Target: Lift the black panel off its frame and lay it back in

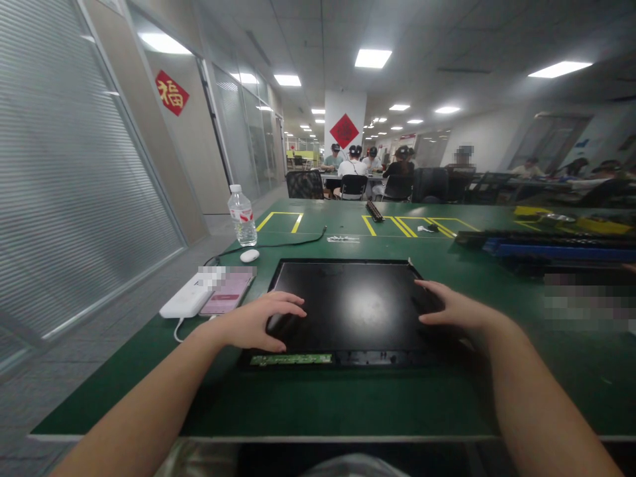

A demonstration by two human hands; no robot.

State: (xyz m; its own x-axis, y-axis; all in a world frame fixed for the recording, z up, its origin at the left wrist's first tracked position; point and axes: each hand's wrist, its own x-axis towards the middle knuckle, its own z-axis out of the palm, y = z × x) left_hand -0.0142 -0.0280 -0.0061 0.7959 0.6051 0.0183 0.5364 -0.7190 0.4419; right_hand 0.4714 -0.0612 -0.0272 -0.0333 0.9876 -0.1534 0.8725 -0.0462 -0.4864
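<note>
A flat black screen panel (pixel 355 301) lies on the green table (pixel 348 404) right in front of me, with a green circuit strip (pixel 291 359) along its near edge. My left hand (pixel 261 321) rests on the panel's left near corner, fingers curled over the edge and thumb beneath. My right hand (pixel 450 308) lies on the panel's right edge, fingers stretched forward and curved around it. Both hands touch the panel, which stays flat on the table.
Left of the panel lie a white power bank (pixel 191 299), a phone (pixel 227 295), a white mouse (pixel 249 255) and a water bottle (pixel 242 215). A black cable (pixel 278 245) runs behind. Blue and black trays (pixel 556 248) sit right. Several people sit at far tables.
</note>
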